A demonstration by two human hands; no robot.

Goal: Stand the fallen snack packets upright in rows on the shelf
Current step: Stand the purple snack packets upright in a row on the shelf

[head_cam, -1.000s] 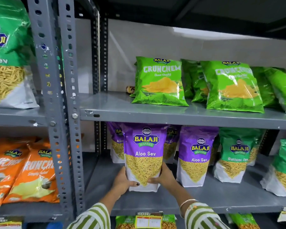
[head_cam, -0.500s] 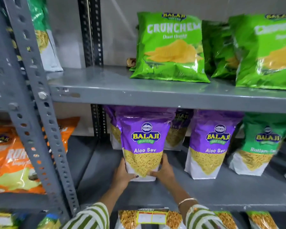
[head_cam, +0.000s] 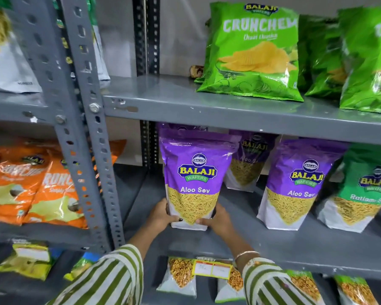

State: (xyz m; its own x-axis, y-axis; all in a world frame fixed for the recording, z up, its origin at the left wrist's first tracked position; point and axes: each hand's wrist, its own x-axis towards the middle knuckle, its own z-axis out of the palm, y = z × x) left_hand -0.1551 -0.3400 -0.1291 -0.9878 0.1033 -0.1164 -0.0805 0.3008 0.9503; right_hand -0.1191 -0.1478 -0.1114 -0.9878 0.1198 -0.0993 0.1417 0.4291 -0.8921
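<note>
A purple Aloo Sev packet (head_cam: 195,179) stands upright at the left end of the grey middle shelf (head_cam: 295,249). My left hand (head_cam: 163,214) grips its lower left corner and my right hand (head_cam: 218,220) grips its lower right corner. A second purple Aloo Sev packet (head_cam: 295,186) stands upright to its right, and another one (head_cam: 249,164) stands behind, partly hidden. A green Ratlami Sev packet (head_cam: 359,190) stands at the far right, cut by the frame.
Green Crunchem chip bags (head_cam: 253,53) lean on the upper shelf (head_cam: 229,111). A perforated grey upright (head_cam: 90,137) divides off the left bay, where orange Crunchem bags (head_cam: 33,188) stand. Below hang a yellow price tag (head_cam: 211,268) and more packets (head_cam: 180,276).
The camera has moved closer and a little left. Both hands still hold the same purple packet near its base, standing on the shelf.
</note>
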